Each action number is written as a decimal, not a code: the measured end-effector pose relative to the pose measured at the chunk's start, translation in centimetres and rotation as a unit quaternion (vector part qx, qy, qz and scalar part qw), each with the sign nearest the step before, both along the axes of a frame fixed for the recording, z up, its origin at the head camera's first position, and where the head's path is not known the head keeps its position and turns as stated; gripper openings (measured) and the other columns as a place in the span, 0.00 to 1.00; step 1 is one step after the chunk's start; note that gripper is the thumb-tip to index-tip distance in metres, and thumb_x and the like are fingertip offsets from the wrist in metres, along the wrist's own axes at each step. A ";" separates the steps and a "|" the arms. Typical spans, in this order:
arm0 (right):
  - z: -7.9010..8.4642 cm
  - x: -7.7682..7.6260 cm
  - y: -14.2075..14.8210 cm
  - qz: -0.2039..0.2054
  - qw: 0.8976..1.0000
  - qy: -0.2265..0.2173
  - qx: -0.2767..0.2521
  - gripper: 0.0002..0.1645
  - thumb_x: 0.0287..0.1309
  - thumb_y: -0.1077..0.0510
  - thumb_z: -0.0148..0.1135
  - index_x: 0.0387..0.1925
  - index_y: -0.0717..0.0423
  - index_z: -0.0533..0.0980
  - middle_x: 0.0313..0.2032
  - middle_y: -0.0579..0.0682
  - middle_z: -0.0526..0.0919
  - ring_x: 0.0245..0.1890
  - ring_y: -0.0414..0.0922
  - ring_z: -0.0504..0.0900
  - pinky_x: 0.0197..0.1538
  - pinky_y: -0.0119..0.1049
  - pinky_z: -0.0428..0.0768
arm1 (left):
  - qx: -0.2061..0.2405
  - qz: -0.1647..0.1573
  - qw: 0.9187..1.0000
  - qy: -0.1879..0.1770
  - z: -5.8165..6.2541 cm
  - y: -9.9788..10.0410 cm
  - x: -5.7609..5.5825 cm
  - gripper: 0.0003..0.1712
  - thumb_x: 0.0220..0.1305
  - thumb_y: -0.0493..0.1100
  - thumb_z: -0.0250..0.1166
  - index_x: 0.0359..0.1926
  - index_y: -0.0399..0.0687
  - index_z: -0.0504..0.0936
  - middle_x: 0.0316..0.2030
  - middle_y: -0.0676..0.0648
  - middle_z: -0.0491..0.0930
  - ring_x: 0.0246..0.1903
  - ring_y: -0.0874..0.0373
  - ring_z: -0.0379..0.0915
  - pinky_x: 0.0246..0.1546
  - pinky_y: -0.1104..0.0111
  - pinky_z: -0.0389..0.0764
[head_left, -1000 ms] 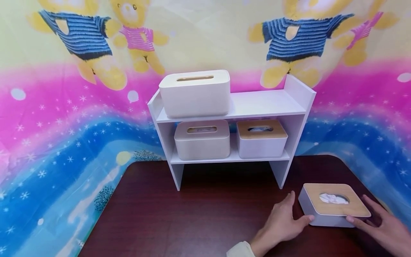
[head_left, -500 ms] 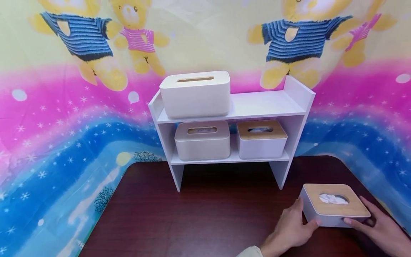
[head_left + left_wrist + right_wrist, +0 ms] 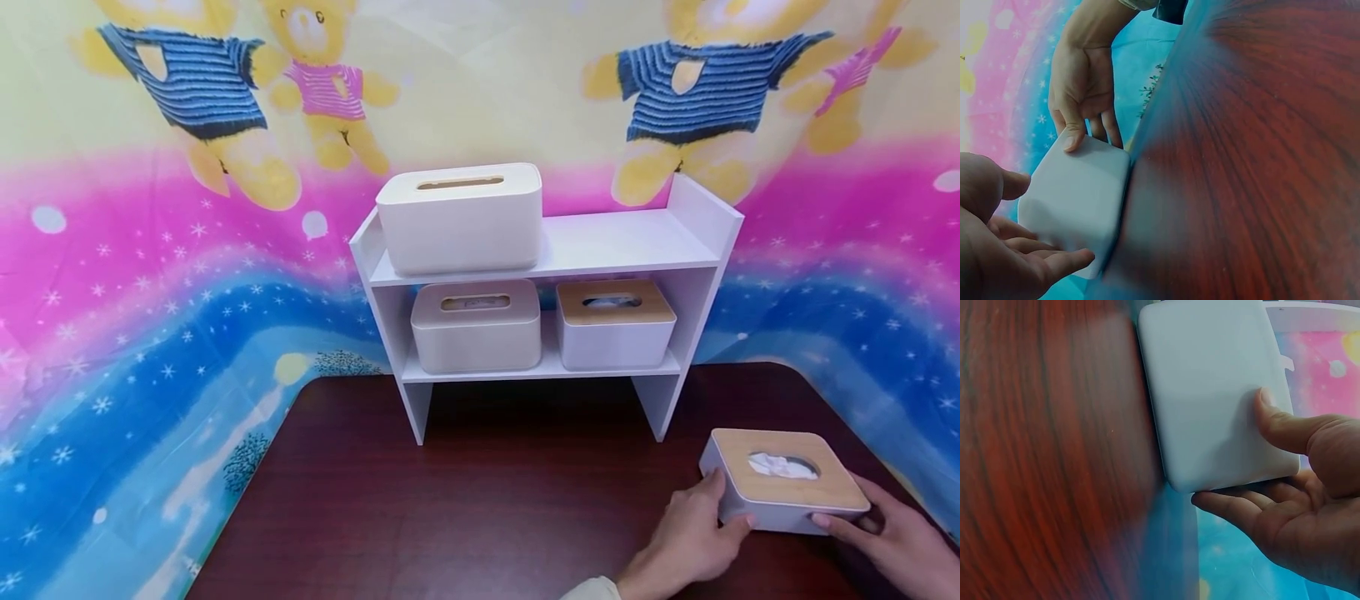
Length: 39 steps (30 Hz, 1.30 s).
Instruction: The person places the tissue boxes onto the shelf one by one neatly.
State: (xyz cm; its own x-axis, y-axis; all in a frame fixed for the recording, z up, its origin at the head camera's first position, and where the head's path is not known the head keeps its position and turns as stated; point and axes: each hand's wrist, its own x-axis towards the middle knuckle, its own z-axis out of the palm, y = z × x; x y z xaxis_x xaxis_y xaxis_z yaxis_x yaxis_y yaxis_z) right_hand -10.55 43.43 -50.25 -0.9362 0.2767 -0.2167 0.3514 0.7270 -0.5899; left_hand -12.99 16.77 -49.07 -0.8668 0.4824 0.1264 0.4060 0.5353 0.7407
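A tissue box (image 3: 765, 505) with a wooden lid sits on the table's right side, white tissue showing in its oval opening. My right hand (image 3: 900, 533) holds its right end, the thumb on the front face and fingers along the side. At the left front corner is my left hand (image 3: 693, 533), fingers extended alongside the box. In the left wrist view, the left thumb (image 3: 1015, 185) stretches across the box's upper edge; whether it presses there I cannot tell. The right wrist view shows the right thumb (image 3: 1269, 415) against the white face.
A white two-tier shelf (image 3: 630, 237) stands at the back of the dark red table (image 3: 450, 517). A large cream tissue box (image 3: 461, 229) is on top. Below are a beige tissue box (image 3: 476, 343) and a wooden-lidded one (image 3: 615, 343). A printed cloth (image 3: 187, 350) hangs behind.
My left hand has moved right, from beside the tissue box to its left front corner. The right hand stays at the right end, and the box has hardly moved.
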 end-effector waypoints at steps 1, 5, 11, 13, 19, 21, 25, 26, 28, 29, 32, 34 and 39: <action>0.0 0.1 -0.1 0.000 1.000 0.003 0.002 0.76 0.62 0.35 0.75 0.75 0.88 0.42 0.60 0.88 0.69 0.41 0.62 0.83 0.44 0.50 0.91 | 0.001 0.001 1.000 0.007 0.0 -0.1 0.0 0.37 0.76 0.57 0.67 0.79 0.52 0.72 0.72 0.57 0.76 0.66 0.70 0.75 0.60 0.78 0.81; 0.3 0.3 -0.8 0.004 0.999 0.029 0.022 0.70 0.67 0.38 0.73 0.76 0.87 0.44 0.58 0.88 0.72 0.38 0.57 0.85 0.32 0.32 0.84 | 0.008 0.012 0.999 0.032 -0.1 -0.4 0.1 0.36 0.73 0.56 0.71 0.76 0.51 0.74 0.67 0.56 0.82 0.61 0.71 0.78 0.55 0.82 0.81; 1.4 0.5 -2.7 0.021 0.997 0.055 0.057 0.62 0.73 0.41 0.68 0.77 0.84 0.48 0.61 0.89 0.68 0.40 0.62 0.84 0.34 0.39 0.85 | 0.050 0.036 0.996 0.058 0.0 -1.6 0.1 0.34 0.69 0.53 0.76 0.72 0.56 0.78 0.59 0.58 0.87 0.54 0.74 0.81 0.48 0.85 0.80; 1.9 0.6 -3.4 0.024 0.996 0.049 0.068 0.62 0.73 0.39 0.68 0.78 0.82 0.48 0.61 0.88 0.68 0.41 0.64 0.83 0.38 0.46 0.86 | 0.066 0.039 0.995 0.071 0.2 -2.3 0.0 0.32 0.68 0.53 0.76 0.71 0.57 0.79 0.57 0.59 0.88 0.53 0.75 0.81 0.47 0.86 0.79; 3.4 1.1 -5.7 0.046 0.993 0.056 0.095 0.61 0.74 0.36 0.65 0.79 0.78 0.50 0.63 0.88 0.69 0.51 0.75 0.80 0.44 0.62 0.83 | 0.105 0.041 0.991 0.070 0.9 -4.6 -0.1 0.26 0.70 0.51 0.75 0.66 0.57 0.82 0.53 0.59 0.89 0.48 0.79 0.79 0.43 0.87 0.78; 3.6 1.2 -6.5 0.055 0.991 0.073 0.101 0.58 0.75 0.38 0.65 0.79 0.78 0.52 0.62 0.87 0.71 0.51 0.75 0.81 0.41 0.58 0.83 | 0.118 0.041 0.991 0.055 1.2 -5.4 0.0 0.24 0.71 0.50 0.74 0.65 0.58 0.83 0.54 0.58 0.89 0.47 0.79 0.79 0.42 0.88 0.77; 4.2 1.3 -7.9 0.064 0.990 0.075 0.097 0.56 0.75 0.38 0.64 0.79 0.76 0.53 0.63 0.86 0.71 0.46 0.69 0.84 0.38 0.49 0.82 | 0.128 0.047 0.990 0.036 1.6 -7.0 0.1 0.24 0.72 0.49 0.73 0.66 0.59 0.83 0.57 0.54 0.89 0.45 0.76 0.83 0.39 0.88 0.78; 4.3 1.3 -8.3 0.064 0.991 0.071 0.095 0.57 0.75 0.37 0.64 0.80 0.75 0.52 0.64 0.85 0.71 0.45 0.67 0.84 0.38 0.48 0.82 | 0.127 0.049 0.990 0.038 1.8 -7.4 0.1 0.24 0.72 0.49 0.73 0.67 0.59 0.83 0.57 0.53 0.89 0.44 0.75 0.83 0.38 0.88 0.78; 4.6 1.4 -9.1 0.067 0.991 0.068 0.091 0.57 0.75 0.36 0.64 0.81 0.73 0.52 0.64 0.85 0.72 0.41 0.60 0.83 0.38 0.45 0.79 | 0.129 0.052 0.989 0.045 2.0 -8.3 0.2 0.25 0.72 0.48 0.73 0.68 0.58 0.83 0.57 0.52 0.89 0.44 0.73 0.84 0.38 0.87 0.81; 4.8 1.3 -9.5 0.067 0.991 0.069 0.089 0.57 0.75 0.37 0.64 0.81 0.72 0.51 0.60 0.83 0.77 0.38 0.56 0.81 0.37 0.43 0.77 | 0.131 0.054 0.989 0.050 2.1 -8.8 0.2 0.25 0.72 0.47 0.73 0.68 0.58 0.83 0.57 0.51 0.89 0.44 0.73 0.84 0.38 0.86 0.81; 5.2 1.3 -10.9 0.071 0.991 0.077 0.081 0.56 0.76 0.37 0.63 0.82 0.69 0.51 0.51 0.76 0.85 0.35 0.51 0.77 0.37 0.40 0.72 | 0.146 0.055 0.986 0.064 2.4 -10.0 0.2 0.27 0.73 0.45 0.73 0.70 0.53 0.82 0.59 0.49 0.88 0.51 0.70 0.84 0.42 0.84 0.85; 5.5 1.3 -11.8 0.076 0.990 0.088 0.075 0.55 0.76 0.37 0.63 0.83 0.66 0.50 0.42 0.67 0.89 0.32 0.47 0.73 0.34 0.37 0.67 | 0.158 0.060 0.983 0.066 2.7 -10.9 0.3 0.28 0.73 0.43 0.72 0.71 0.50 0.81 0.61 0.47 0.87 0.55 0.67 0.83 0.44 0.82 0.85; 6.0 1.1 -14.0 0.088 0.989 0.106 0.055 0.54 0.76 0.37 0.63 0.85 0.60 0.50 0.43 0.64 0.89 0.33 0.44 0.73 0.31 0.32 0.64 | 0.190 0.070 0.977 0.060 3.0 -13.0 0.3 0.30 0.74 0.39 0.71 0.73 0.39 0.78 0.66 0.40 0.82 0.63 0.60 0.79 0.47 0.82 0.84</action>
